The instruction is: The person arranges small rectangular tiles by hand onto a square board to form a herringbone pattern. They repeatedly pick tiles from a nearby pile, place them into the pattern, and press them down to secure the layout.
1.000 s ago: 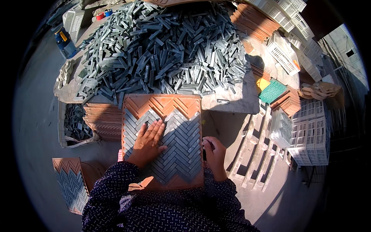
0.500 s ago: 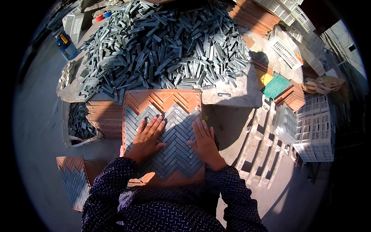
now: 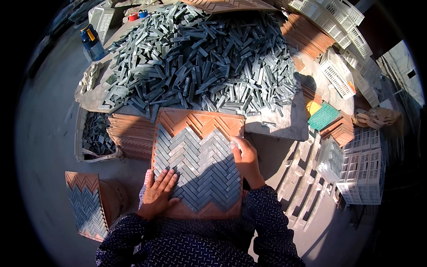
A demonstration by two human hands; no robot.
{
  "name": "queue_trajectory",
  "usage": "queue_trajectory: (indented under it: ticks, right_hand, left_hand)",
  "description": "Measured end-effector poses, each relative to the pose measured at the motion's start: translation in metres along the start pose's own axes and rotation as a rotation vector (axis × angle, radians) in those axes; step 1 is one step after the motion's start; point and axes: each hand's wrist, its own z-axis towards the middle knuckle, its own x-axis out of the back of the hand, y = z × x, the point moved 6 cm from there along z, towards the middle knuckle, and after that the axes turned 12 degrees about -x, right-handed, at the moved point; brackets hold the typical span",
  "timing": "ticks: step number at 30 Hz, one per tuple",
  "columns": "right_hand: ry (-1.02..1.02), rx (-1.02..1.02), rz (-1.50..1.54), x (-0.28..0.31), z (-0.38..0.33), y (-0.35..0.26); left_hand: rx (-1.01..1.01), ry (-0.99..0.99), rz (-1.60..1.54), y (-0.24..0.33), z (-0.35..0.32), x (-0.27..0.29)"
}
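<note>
In front of me lies an orange-brown tray [image 3: 175,121] with zigzag slots, mostly filled by slim grey tile strips [image 3: 204,164] in a herringbone pattern. Bare orange slots show along its far end. My left hand [image 3: 159,190] rests on the tray's near left part, fingers stretched out over the strips. At the right edge, my right hand [image 3: 247,159] has its fingers bent and drawn together over the outer strips. A pale spot shows at its fingertips; whether it is a held piece I cannot make out. Beyond the tray rises a heap of loose grey strips [image 3: 178,62] on a table.
At lower left stands another filled tray [image 3: 86,204]. Stacked orange trays [image 3: 131,133] sit beside a white crate of strips [image 3: 80,133]. A blue bottle [image 3: 92,44] stands far left. On the right are a slatted pallet [image 3: 296,178], white crates [image 3: 360,173] and a green sheet [image 3: 323,116].
My left hand has slid toward me across the tray, still flat. My right hand has gone from outstretched to curled fingers at the right edge. The whole view has shifted slightly.
</note>
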Motion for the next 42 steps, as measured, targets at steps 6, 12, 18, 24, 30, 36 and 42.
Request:
queue_trajectory:
  ticks: [6,12,18,24,30,36,42]
  right_hand:
    - [0.200,-0.159,-0.054,-0.036,0.090,0.008]
    - [0.305,-0.341,-0.251,-0.067,0.116,-0.002]
    - [0.255,-0.213,0.010,-0.078,0.118,0.018]
    - [0.107,-0.139,0.254,-0.043,0.076,-0.017]
    - [-0.625,0.159,0.240,-0.078,-0.038,-0.118]
    - [-0.535,-0.047,0.297,-0.037,-0.046,-0.090]
    - [-0.299,-0.655,0.474,0.039,-0.109,-0.009]
  left_hand:
    - [-0.027,0.081,-0.038,-0.001,0.003,-0.001]
    - [-0.053,0.152,-0.089,0.000,0.001,0.005]
    - [-0.034,0.196,-0.143,-0.001,-0.007,0.005]
    - [-0.065,0.492,-0.462,-0.019,-0.017,0.039]
    - [0.172,0.779,-1.256,-0.013,-0.014,0.058]
    - [0.289,0.763,-1.515,-0.010,-0.012,0.045]
    - [0.532,0.661,-1.465,-0.019,-0.064,0.027]
